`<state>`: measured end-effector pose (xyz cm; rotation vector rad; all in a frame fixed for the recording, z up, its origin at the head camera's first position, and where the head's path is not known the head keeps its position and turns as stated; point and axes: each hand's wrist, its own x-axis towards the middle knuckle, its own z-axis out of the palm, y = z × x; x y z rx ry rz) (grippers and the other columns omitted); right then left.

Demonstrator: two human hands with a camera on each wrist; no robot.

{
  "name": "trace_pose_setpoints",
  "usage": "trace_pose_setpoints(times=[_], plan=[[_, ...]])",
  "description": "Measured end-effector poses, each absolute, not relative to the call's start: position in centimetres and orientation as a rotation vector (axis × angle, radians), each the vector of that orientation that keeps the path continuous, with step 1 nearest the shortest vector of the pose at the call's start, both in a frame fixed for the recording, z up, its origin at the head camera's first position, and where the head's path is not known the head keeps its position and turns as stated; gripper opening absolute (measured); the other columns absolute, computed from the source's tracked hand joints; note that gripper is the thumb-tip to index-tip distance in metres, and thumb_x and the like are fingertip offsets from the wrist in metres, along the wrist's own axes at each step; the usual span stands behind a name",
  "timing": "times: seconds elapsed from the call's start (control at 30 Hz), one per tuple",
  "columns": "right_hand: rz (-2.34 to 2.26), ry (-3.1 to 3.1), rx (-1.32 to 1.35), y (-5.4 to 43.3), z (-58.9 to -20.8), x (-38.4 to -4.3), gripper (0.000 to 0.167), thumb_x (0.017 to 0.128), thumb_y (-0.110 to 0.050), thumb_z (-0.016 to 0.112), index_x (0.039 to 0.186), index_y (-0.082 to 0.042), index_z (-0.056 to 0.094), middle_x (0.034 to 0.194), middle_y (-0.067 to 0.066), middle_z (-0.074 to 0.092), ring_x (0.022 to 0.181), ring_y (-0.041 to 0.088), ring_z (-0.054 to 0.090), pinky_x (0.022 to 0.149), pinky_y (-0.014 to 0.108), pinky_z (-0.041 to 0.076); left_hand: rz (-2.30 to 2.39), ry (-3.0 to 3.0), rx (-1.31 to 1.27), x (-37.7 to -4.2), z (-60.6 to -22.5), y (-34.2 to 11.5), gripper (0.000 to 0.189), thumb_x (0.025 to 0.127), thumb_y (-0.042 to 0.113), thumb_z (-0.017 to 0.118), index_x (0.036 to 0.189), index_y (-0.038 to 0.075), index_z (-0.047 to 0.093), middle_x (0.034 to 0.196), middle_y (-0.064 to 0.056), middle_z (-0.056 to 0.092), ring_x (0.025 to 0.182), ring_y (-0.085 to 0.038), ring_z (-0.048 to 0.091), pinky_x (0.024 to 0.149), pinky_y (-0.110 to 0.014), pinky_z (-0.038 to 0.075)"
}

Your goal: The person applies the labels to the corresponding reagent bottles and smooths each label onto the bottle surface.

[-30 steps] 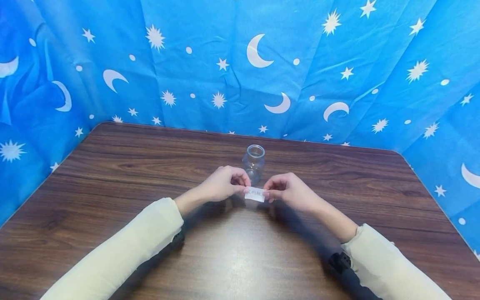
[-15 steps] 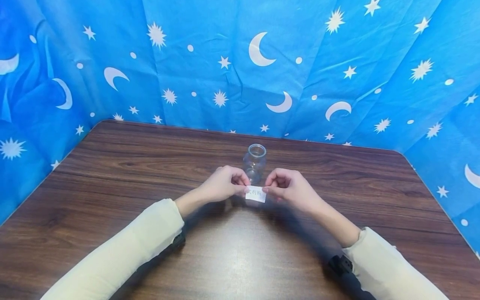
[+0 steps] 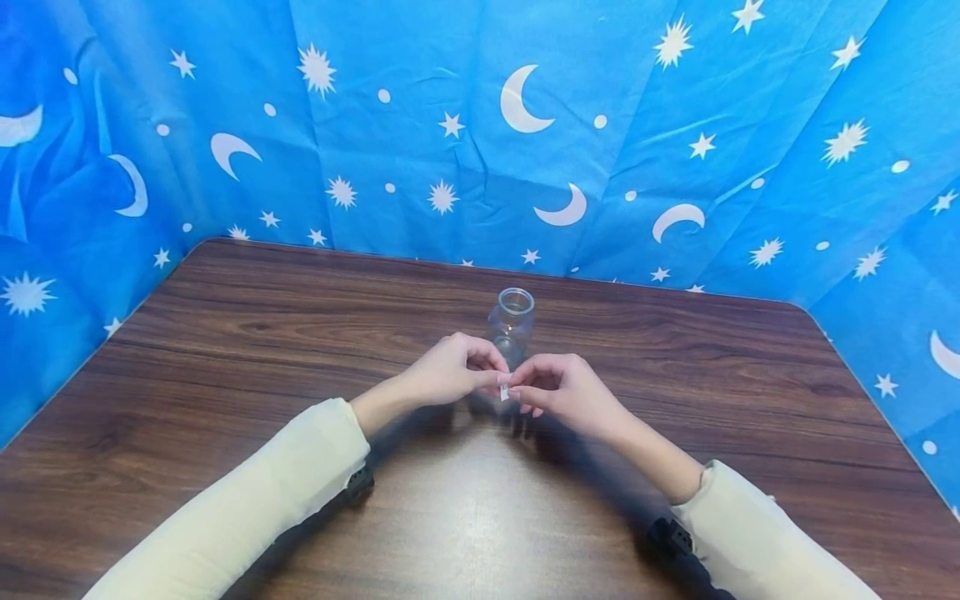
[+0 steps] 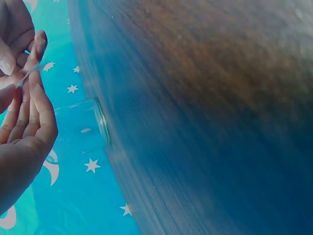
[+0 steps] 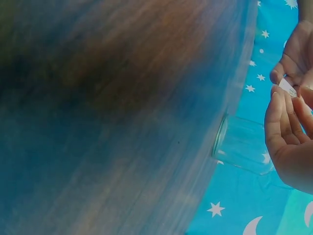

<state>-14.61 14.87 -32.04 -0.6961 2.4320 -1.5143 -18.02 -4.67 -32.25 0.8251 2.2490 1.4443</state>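
Both hands meet in front of a clear glass jar (image 3: 516, 298). A small white slip of paper (image 3: 504, 392) is pinched between them, above the table. My left hand (image 3: 452, 368) grips its left side with thumb and fingertips. From the other side my right hand (image 3: 567, 389) pinches it, fingertips right against the left ones. Only a narrow strip of the slip shows. In the right wrist view a pale corner of the paper (image 5: 287, 87) sticks out between the fingers. The left wrist view has the paper (image 4: 29, 73) almost edge-on. The jar stands upright without a lid.
The dark wood-grain table (image 3: 300, 333) carries the jar near its middle. A blue cloth (image 3: 420, 133) with white moons and stars hangs behind and on both sides. Dark wrist devices (image 3: 360, 482) show under the pale sleeves (image 3: 247, 492).
My right hand has moved left until its fingertips reach my left hand's. The slip, earlier stretched flat with writing showing, now shows only as a narrow strip. The jar has stayed put.
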Motion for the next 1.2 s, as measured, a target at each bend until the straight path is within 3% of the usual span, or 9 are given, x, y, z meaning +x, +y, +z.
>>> trace_pose_setpoints(times=[0.37,0.77,1.07,1.2], plan=[[-1.556,2.399,-0.659,14.86,-32.29,-14.43,0.006,0.085,-0.001,0.061,0.088,0.004,0.062,0.081,0.023,0.063,0.070,0.037,0.061,0.063,0.040,0.052,1.469,2.177,0.802,-17.94,-32.30,-4.53,0.012,0.089,0.006,0.057,0.092,-0.003,0.065,0.079,-0.008,0.068,0.079,-0.026,0.066,0.075,-0.029,0.051],[-1.559,2.373,-0.625,15.00,-32.61,-14.44,0.005,0.083,-0.002,0.064,0.087,0.001,0.063,0.079,0.015,0.062,0.072,0.022,0.061,0.066,0.041,0.052,1.456,2.172,0.809,-17.96,-32.27,-4.42,0.012,0.089,0.005,0.056,0.091,-0.003,0.065,0.079,-0.008,0.067,0.078,-0.023,0.066,0.074,-0.030,0.051],[-1.553,2.361,-0.638,15.22,-32.73,-14.45,0.005,0.084,-0.004,0.063,0.086,0.001,0.063,0.078,0.014,0.062,0.074,0.032,0.060,0.066,0.039,0.051,1.465,2.132,0.842,-17.77,-32.26,-4.52,0.012,0.089,0.005,0.057,0.091,-0.005,0.063,0.081,-0.011,0.068,0.079,-0.026,0.066,0.073,-0.026,0.051],[-1.566,2.352,-0.643,15.25,-32.74,-14.42,0.005,0.084,-0.003,0.063,0.085,0.002,0.063,0.078,0.014,0.062,0.073,0.029,0.061,0.066,0.039,0.052,1.456,2.131,0.840,-17.76,-32.29,-4.44,0.012,0.089,0.005,0.057,0.090,-0.004,0.063,0.081,-0.011,0.068,0.079,-0.027,0.066,0.074,-0.027,0.051]])
